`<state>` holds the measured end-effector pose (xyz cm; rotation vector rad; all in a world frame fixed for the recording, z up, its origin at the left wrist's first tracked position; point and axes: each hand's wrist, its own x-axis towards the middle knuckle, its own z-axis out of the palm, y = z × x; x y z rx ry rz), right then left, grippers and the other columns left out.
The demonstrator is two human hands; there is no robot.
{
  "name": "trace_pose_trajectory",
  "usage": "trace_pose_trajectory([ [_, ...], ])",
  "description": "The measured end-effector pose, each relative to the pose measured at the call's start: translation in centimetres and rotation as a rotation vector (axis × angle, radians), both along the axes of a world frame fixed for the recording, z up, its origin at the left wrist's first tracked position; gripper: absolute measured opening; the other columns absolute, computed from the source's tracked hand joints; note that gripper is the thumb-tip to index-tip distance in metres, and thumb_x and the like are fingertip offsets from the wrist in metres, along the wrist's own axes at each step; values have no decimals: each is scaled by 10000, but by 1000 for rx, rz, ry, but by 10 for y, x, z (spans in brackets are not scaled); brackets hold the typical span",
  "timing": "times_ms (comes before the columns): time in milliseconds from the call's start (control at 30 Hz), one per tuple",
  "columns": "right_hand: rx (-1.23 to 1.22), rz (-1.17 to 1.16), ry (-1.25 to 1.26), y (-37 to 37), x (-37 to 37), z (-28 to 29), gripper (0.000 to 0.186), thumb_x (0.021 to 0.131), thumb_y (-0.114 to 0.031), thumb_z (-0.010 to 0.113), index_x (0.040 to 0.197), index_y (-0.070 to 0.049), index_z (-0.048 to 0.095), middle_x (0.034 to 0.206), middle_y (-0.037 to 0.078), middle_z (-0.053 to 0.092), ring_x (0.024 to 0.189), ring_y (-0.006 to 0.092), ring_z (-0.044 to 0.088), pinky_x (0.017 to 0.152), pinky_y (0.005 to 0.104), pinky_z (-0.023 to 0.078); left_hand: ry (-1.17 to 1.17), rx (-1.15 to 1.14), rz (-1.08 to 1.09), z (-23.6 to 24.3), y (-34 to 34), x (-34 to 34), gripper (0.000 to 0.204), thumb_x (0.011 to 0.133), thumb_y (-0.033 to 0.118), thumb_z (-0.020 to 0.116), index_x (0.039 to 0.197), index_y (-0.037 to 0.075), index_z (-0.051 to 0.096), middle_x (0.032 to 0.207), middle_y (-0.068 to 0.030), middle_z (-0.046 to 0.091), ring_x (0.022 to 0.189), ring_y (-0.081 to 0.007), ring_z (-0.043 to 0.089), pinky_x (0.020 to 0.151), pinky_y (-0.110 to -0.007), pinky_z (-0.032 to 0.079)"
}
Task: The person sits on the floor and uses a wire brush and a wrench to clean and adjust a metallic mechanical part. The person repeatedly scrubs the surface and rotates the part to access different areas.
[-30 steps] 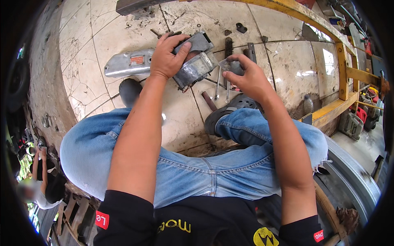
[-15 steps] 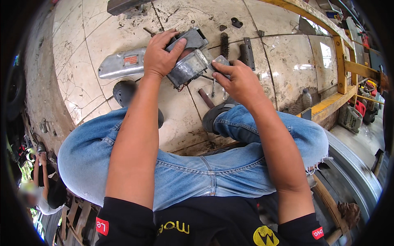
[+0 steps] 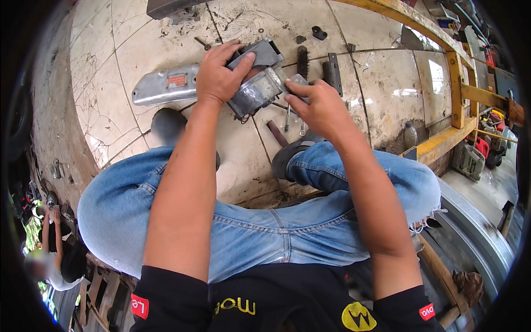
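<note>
My left hand (image 3: 221, 74) grips the upper part of a grey metal machine housing (image 3: 255, 94), with its thumb laid over the top. The housing is boxy and tilted, with a hollow dark upper section and some thin red wire at its lower end. Between thumb and fingers, my right hand (image 3: 316, 105) pinches a small flat grey metal plate (image 3: 296, 83). The plate is against or very near the housing's right end; contact cannot be made out. Just below lie two slim metal tools, one of them a wrench (image 3: 302, 130).
A silver metal cover (image 3: 157, 88) with a red label lies left on the tiled floor. A wire brush (image 3: 302, 60), a dark metal bracket (image 3: 332, 72) and small parts lie beyond. At right stand a yellow frame (image 3: 456, 88) and plastic bottle (image 3: 410, 134). Another person (image 3: 61, 252) sits far left.
My right hand and the small plate have shifted slightly left and down along the housing's end. My left hand and the housing have moved a little to the right.
</note>
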<state>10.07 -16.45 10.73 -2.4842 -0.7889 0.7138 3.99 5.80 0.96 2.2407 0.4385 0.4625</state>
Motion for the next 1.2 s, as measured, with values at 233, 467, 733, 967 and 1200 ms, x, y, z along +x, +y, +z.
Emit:
trace_pose_trajectory([
  [233, -83, 19, 41, -16, -17, -25, 345, 896, -306, 672, 1199, -147, 712, 1053, 233, 657, 971, 388, 643, 857, 450, 520, -15, 38, -11, 1, -5, -1, 386, 859, 375, 720, 1084, 62, 736, 1234, -121, 679, 1161, -306, 605, 1024, -373, 445],
  [467, -34, -22, 25, -15, 1, 7, 375, 894, -316, 682, 1237, -164, 684, 986, 220, 660, 973, 370, 643, 836, 451, 511, 10, 23, 5, -2, 1, 0, 472, 829, 490, 708, 1094, 101, 740, 1245, -78, 676, 1186, -297, 576, 1017, -383, 453],
  [733, -104, -7, -8, -3, -4, 9, 327, 894, -299, 680, 1197, -185, 724, 945, 201, 639, 921, 364, 630, 842, 438, 506, 22, 15, 16, -3, 0, 0, 481, 821, 507, 705, 1094, 112, 740, 1258, -60, 671, 1201, -295, 571, 1029, -384, 448],
  [967, -121, 26, 35, 2, -2, 11, 341, 898, -282, 670, 1216, -164, 712, 947, 224, 655, 964, 365, 626, 864, 440, 500, 38, 20, 36, 2, -4, -2, 474, 823, 504, 703, 1094, 117, 742, 1255, -58, 673, 1207, -301, 568, 1031, -387, 448],
  [1200, -9, -42, 42, -3, -1, -10, 331, 908, -293, 657, 1207, -164, 716, 986, 237, 651, 984, 384, 630, 889, 434, 500, 27, 4, 1, -2, 1, 1, 465, 831, 497, 702, 1096, 117, 741, 1255, -71, 673, 1208, -296, 570, 1031, -383, 445],
])
